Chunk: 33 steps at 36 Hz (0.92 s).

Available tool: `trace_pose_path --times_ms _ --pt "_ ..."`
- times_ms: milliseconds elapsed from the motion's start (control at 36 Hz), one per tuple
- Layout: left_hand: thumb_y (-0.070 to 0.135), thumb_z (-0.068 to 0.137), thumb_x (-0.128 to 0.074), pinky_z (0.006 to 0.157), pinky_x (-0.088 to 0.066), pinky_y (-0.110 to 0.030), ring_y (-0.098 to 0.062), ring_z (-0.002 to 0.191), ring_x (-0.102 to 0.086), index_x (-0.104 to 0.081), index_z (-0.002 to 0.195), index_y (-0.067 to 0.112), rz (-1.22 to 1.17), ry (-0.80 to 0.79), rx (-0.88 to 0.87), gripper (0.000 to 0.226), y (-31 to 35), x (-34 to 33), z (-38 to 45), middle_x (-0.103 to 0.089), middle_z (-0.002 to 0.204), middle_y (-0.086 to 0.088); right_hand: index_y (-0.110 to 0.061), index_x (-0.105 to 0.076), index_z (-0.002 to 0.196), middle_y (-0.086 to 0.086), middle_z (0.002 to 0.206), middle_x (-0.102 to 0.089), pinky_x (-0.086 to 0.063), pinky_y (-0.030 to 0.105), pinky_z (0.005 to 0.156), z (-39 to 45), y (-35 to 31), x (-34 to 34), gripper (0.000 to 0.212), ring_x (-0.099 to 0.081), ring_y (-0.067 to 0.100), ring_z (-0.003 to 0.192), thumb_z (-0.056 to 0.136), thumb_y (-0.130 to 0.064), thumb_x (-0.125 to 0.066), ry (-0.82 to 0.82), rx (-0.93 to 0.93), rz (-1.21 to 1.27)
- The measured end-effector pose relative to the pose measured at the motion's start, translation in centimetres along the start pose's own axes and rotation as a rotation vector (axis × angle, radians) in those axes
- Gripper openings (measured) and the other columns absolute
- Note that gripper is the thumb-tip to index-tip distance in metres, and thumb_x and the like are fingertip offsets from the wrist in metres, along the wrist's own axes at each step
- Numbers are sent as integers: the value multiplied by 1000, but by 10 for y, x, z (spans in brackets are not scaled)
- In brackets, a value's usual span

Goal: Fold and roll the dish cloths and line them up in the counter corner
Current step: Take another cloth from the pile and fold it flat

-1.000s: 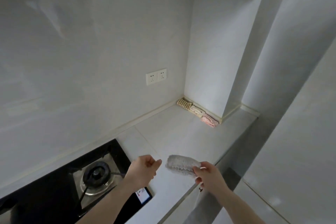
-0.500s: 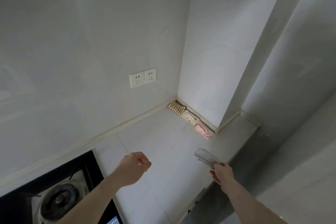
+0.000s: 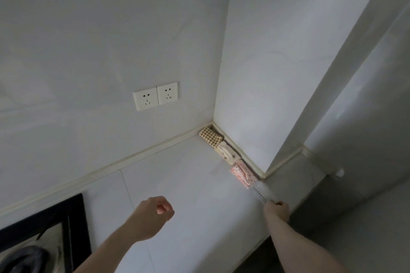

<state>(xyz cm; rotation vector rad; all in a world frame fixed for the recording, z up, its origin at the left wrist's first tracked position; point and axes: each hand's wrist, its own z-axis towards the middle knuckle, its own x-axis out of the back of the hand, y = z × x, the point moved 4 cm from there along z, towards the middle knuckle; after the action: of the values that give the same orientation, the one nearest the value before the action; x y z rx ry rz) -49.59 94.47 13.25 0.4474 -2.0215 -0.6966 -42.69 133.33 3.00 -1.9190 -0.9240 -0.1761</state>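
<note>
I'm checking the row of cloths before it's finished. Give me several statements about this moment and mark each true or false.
1. Three rolled cloths lie along the wall: checked cloth, cream cloth, pink cloth. True.
2. The right hand holds nothing. False: it grips a white cloth.
3. The left hand presses on the pink cloth. False: it hangs over the counter, curled, holding nothing.
4. The white cloth's far end is next to the pink one. True.

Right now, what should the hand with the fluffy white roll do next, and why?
Probably set the white roll down and let go. The right hand holds it at the end of the row, right beside the pink roll, so it already looks lined up.
</note>
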Motion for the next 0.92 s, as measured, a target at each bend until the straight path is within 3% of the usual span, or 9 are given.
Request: trace_pose_path --times_ms 83,139,222,333,472,611,722,833,917 --pt "31 91 -66 70 -49 -17 -1 77 -67 -71 85 32 13 6 35 8 -7 -3 4 -73 83 13 -12 -38 148 22 142 -41 -50 52 99 8 2 -3 66 -47 44 124 90 -20 -69 2 39 -290" --pt "30 90 -67 70 -49 -17 -1 75 -67 -72 83 32 8 6 55 9 -10 -6 5 -73 80 13 -19 -32 154 16 153 -32 -45 53 103 10 1 -5 78 -37 42 135 87 -19 -72 25 155 -465" --pt "31 90 -67 70 -48 -17 -1 75 -67 -72 83 32 2 2 81 9 -11 -10 6 -73 79 14 -22 -22 159 9 165 -15 -32 50 116 16 6 -20 76 -20 34 149 93 -22 -60 -41 313 -698" --pt "32 89 -67 70 -48 -17 -1 75 -67 -71 82 32 4 -8 96 9 -9 -15 7 -73 80 13 -20 -12 160 8 168 -4 -28 48 118 22 6 -35 82 -8 35 153 94 -36 -58 -138 270 -828" --pt "32 89 -65 71 -50 -19 -3 75 -68 -71 81 33 -21 -16 113 10 -9 -16 7 -73 79 14 -20 -16 159 7 166 -7 -34 49 113 28 3 -45 78 -6 37 153 94 -38 -55 -169 244 -965" --pt "30 91 -64 71 -51 -20 -6 72 -69 -71 85 31 -40 -31 118 10 -13 -15 3 -74 83 9 -19 -15 159 4 166 -8 -34 48 114 37 2 -43 75 -6 36 153 94 -33 -50 -223 332 -1061" --pt "27 93 -63 65 -49 -19 -8 70 -70 -71 86 28 -64 -10 124 11 -21 -12 -4 -74 82 7 -22 -13 159 4 166 -11 -35 49 113 29 -2 -37 79 -14 36 151 92 -32 -54 -188 322 -996" --pt "25 92 -64 64 -49 -18 -7 68 -70 -72 85 27 -73 -1 136 11 -31 -10 -21 -75 81 8 -24 -30 155 6 159 -27 -38 52 112 5 -8 -40 81 -28 34 143 82 -34 -63 -86 418 -929" --pt "26 92 -64 65 -51 -19 -7 68 -70 -72 85 28 -87 8 152 10 -44 -7 -42 -75 82 8 -25 -26 156 10 162 -23 -32 51 116 -23 -6 -53 82 -24 33 147 84 -34 -63 -100 487 -921"
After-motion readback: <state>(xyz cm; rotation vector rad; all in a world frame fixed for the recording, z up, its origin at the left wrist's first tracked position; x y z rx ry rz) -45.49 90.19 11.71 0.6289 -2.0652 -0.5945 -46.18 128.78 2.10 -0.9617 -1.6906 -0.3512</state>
